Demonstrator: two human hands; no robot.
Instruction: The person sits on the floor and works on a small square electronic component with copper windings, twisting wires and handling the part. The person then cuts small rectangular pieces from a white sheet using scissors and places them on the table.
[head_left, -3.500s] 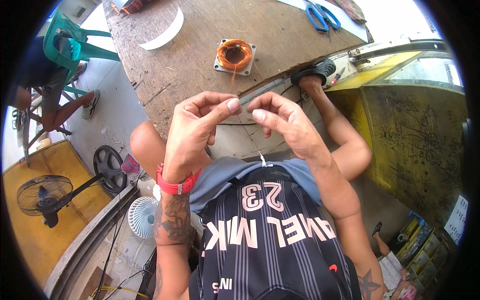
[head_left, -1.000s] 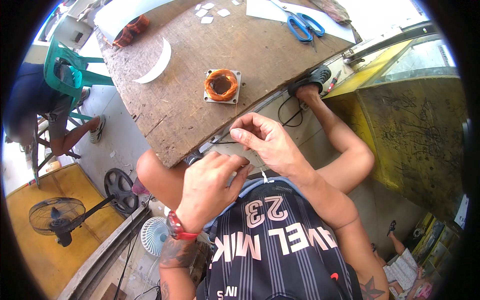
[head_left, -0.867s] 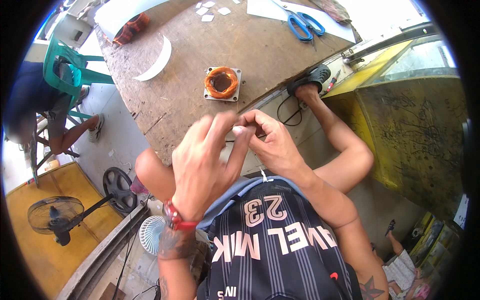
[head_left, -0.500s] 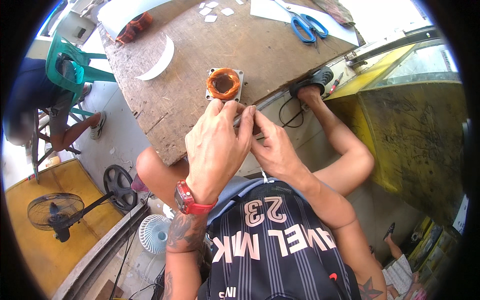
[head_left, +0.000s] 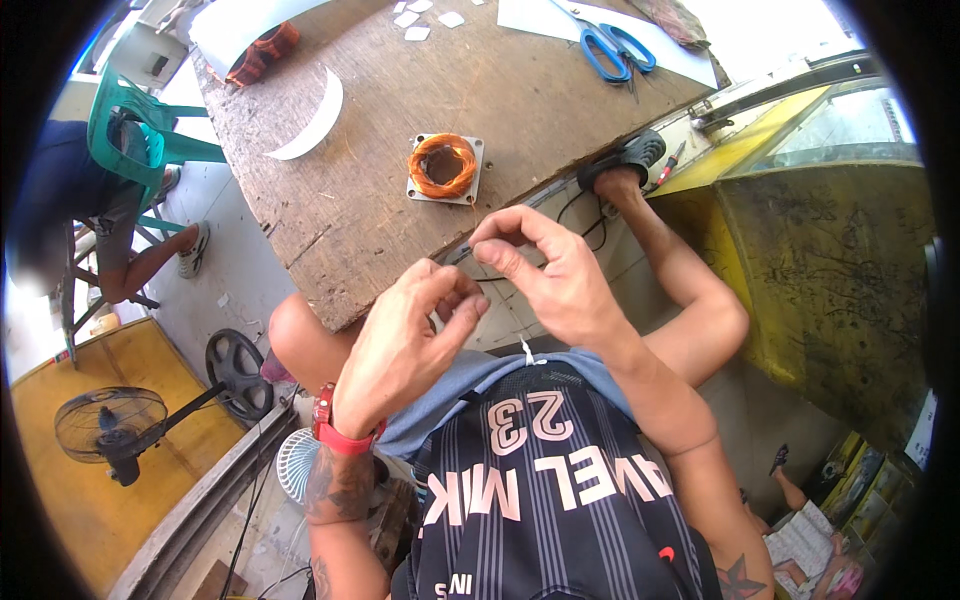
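A motor stator wound with copper wire (head_left: 461, 183) sits near the front edge of the wooden table (head_left: 370, 205), its coils forming a ring on a square metal base. A thin strand seems to trail from it toward me. My right hand (head_left: 555, 275) hovers just in front of the table edge, thumb and forefinger pinched; whatever they hold is too fine to make out. Lower and to the left, my left hand (head_left: 405, 335) is curled, with the thumb close to the bent fingers. Anything inside it is hidden.
Blue-handled scissors (head_left: 612, 55) lie on white sheet at the far right. A curved paper piece (head_left: 315, 120) and a bundled copper coil (head_left: 264, 55) are at the left. Paper bits (head_left: 417, 33) lie at the back. A person sits by a green chair (head_left: 125, 125); a fan (head_left: 110, 425) stands lower left.
My hands were together right at the stator's near side. Now they are apart: the left has drawn back toward me and down-left, and the right has shifted slightly right. The stator is fully uncovered.
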